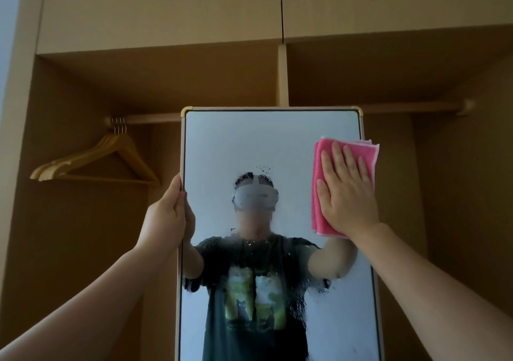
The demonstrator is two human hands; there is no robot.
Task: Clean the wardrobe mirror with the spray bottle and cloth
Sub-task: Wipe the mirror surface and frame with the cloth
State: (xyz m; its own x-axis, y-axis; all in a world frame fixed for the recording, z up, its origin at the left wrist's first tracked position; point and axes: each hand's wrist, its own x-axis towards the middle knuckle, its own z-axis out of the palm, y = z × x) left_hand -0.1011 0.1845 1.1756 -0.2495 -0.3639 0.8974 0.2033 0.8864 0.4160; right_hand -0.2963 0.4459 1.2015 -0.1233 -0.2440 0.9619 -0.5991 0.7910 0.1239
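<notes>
A tall framed mirror stands in front of the open wardrobe, its glass wet with spray droplets across the middle. My left hand grips the mirror's left edge, thumb on the glass. My right hand lies flat with straight fingers on a folded pink cloth, pressing it against the upper right of the glass. The spray bottle is not in view.
Wooden hangers hang on the rail at the left of the wardrobe. A vertical divider stands behind the mirror's top. The rail continues on the right. Closed cupboard doors run above.
</notes>
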